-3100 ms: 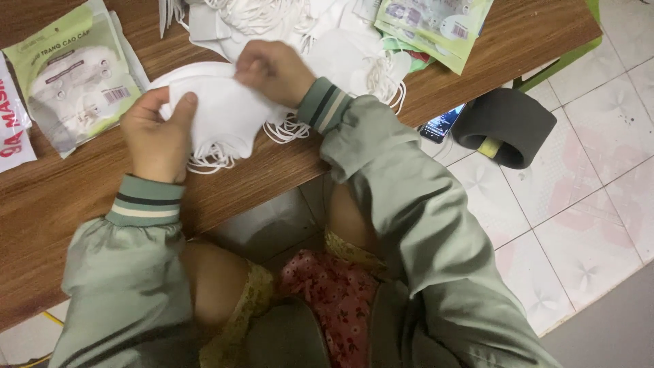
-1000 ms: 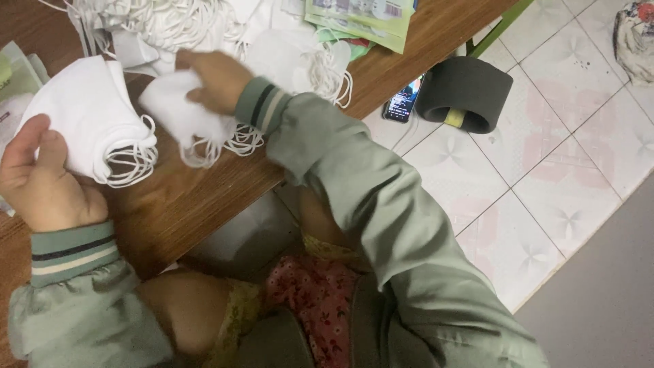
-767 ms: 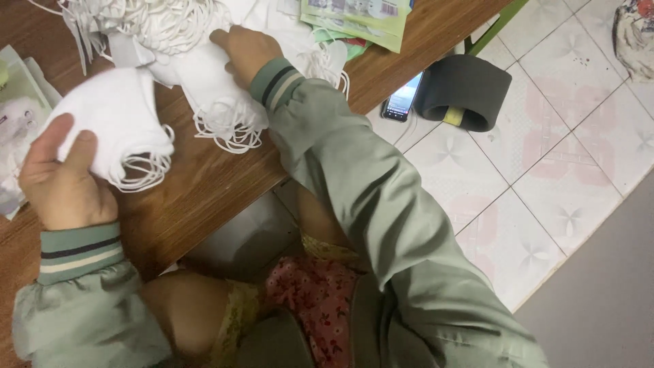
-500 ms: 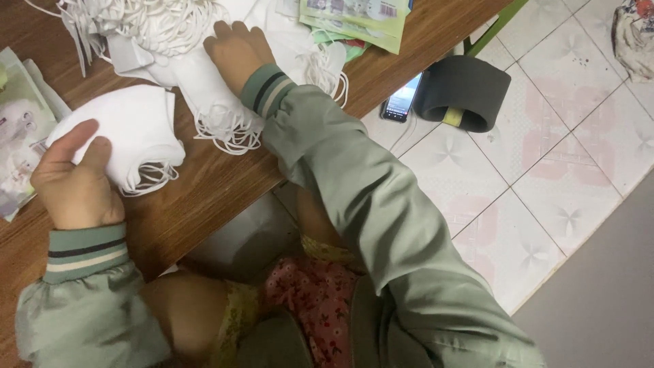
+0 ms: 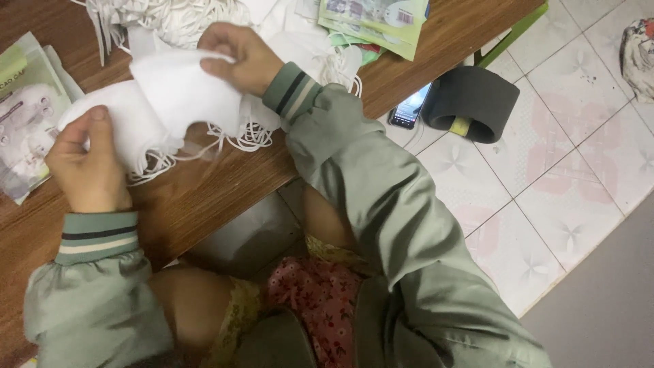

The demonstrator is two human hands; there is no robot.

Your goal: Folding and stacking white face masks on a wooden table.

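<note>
The left hand (image 5: 87,162) is gripping a stack of white face masks (image 5: 126,123), thumb pressed on top and fingers curled beneath, over the near edge of the wooden table (image 5: 225,177). The right hand (image 5: 238,58) is pinching a single white mask (image 5: 184,88) just beside that stack. Behind the stack a heap of loose masks (image 5: 177,17) is lying, with sealed mask packets (image 5: 27,112) to its left.

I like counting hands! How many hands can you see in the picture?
2. The left hand grips a stack of white masks over the wooden table. The right hand pinches another white mask further up. No other hands show.
</note>
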